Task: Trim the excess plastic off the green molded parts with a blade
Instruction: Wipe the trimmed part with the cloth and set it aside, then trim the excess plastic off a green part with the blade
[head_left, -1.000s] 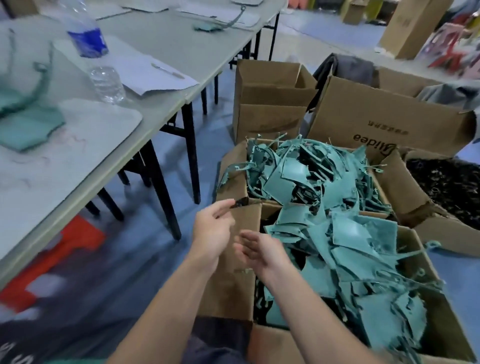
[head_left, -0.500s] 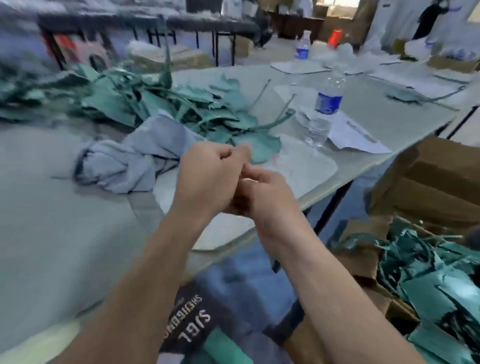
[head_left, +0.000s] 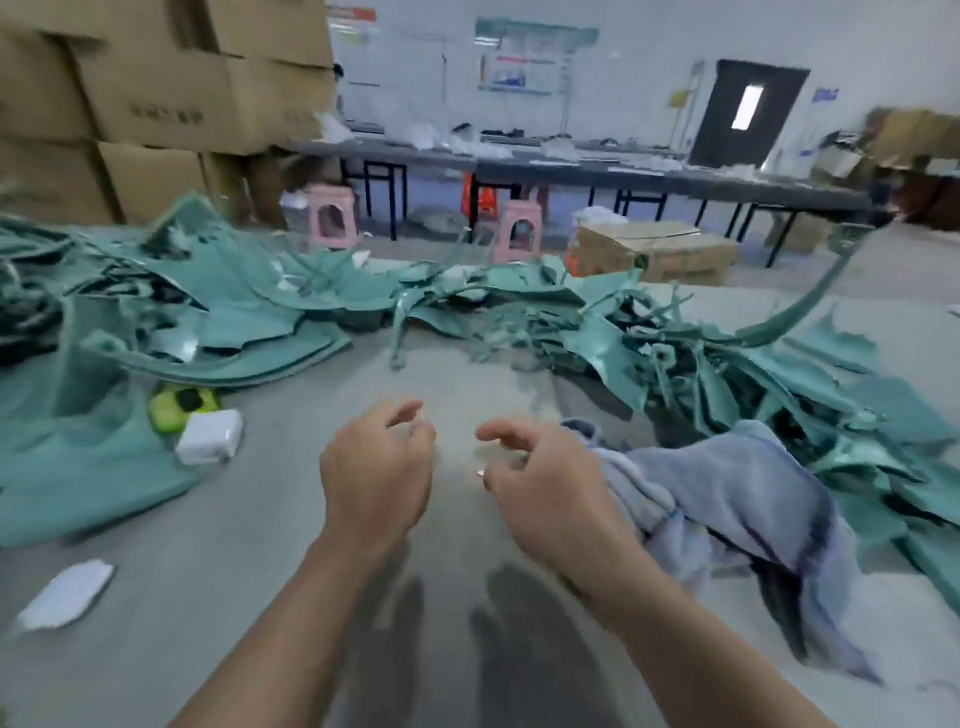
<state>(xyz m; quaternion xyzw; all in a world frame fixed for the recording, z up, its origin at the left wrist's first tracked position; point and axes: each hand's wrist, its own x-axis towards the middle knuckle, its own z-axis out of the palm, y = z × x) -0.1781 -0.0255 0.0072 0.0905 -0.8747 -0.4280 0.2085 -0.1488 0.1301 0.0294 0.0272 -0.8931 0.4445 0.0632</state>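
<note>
Two bare hands hover low in the middle of the frame above a grey table (head_left: 260, 545). The left hand (head_left: 376, 480) has its fingers loosely curled and apart from the thumb, with nothing in it. The right hand (head_left: 545, 493), just to its right, is curled in the same loose way. A small bright glint sits at its lower fingertips, too blurred to tell whether it is a blade or whether the hand grips it. The green molded parts (head_left: 244, 306) lie heaped across the far side of the table, from the left edge of the frame to the right edge, and neither hand touches them. A crumpled grey-blue cloth (head_left: 727, 493) lies against the right hand's outer side and reaches the green heap at the right. Left of the left hand sit a white block (head_left: 210, 436) and, just beside it, a yellow-green object (head_left: 176, 410). A white scrap (head_left: 67, 595) lies at the lower left. Cardboard boxes (head_left: 156, 78) are stacked at the upper left, and two pink stools (head_left: 332, 218) stand on the floor beyond the table.
</note>
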